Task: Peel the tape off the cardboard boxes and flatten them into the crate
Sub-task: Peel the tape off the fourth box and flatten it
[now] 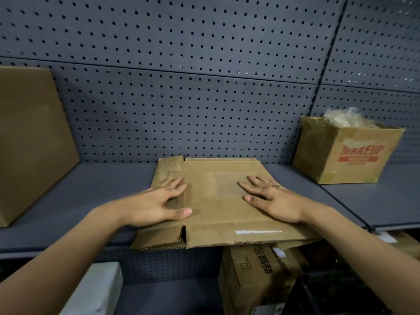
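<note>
A flattened brown cardboard box (pixel 218 201) lies on the grey shelf (pixel 79 201), its front edge hanging over the shelf lip. A strip of clear tape (pixel 258 231) shines near that front edge. My left hand (pixel 154 205) presses flat on the left part of the cardboard, fingers spread and straight. My right hand (pixel 272 198) presses flat on the right part, fingers also straight. Neither hand grips anything.
An open box marked MAKEUP (pixel 347 153), holding crumpled clear plastic, stands at the right of the shelf. A large brown box (pixel 31 142) stands at the left. Pegboard (pixel 204 87) backs the shelf. Below are a printed carton (pixel 256 276) and a white box (pixel 97 292).
</note>
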{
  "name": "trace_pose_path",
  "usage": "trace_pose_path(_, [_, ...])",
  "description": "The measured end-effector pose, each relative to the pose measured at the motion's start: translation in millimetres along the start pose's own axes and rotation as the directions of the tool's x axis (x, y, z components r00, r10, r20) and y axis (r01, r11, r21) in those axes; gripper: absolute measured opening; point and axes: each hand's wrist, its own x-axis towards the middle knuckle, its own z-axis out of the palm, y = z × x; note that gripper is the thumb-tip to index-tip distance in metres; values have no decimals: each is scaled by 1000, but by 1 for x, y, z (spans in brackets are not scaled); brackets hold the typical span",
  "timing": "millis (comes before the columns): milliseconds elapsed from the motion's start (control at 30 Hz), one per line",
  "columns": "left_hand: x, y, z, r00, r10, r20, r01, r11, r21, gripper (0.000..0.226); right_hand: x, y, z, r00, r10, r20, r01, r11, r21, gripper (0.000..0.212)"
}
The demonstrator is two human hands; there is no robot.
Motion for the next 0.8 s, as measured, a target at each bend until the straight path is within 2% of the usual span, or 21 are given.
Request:
trace_pose_path(100, [10, 4, 6, 997, -76, -1, 76, 995, 64, 90, 1, 4, 6, 1000, -5, 11, 5, 1000, 6, 55])
trace_pose_path(233, [18, 15, 22, 984, -159, -80, 171, 968, 186, 69, 3, 8, 14, 1000, -1, 24, 0, 999, 35, 56])
trace_pose_path(500, [17, 31, 23, 970, -226, -93, 242, 942, 234, 61, 7, 7, 17, 999, 51, 2, -51, 997, 59, 55])
trace_pose_path(567, [22, 28, 24, 970, -220, -101, 237, 949, 206, 61, 7, 2, 17, 995, 73, -70, -66, 993, 95, 51])
trace_pose_path(667, [28, 19, 21, 965, -245, -89, 254, 961, 108, 58, 8, -5, 19, 947, 125, -296, -67, 978, 199, 42])
trace_pose_path(733, [28, 17, 16, 955, -280, -99, 281, 960, -3, 57, 11, -8, 15, 901, 247, -357, -171, 958, 231, 56])
trace_pose_path(800, [27, 16, 11, 938, -316, -142, 295, 943, -155, 65, 12, -7, 8, 846, 440, -300, -375, 892, 250, 84])
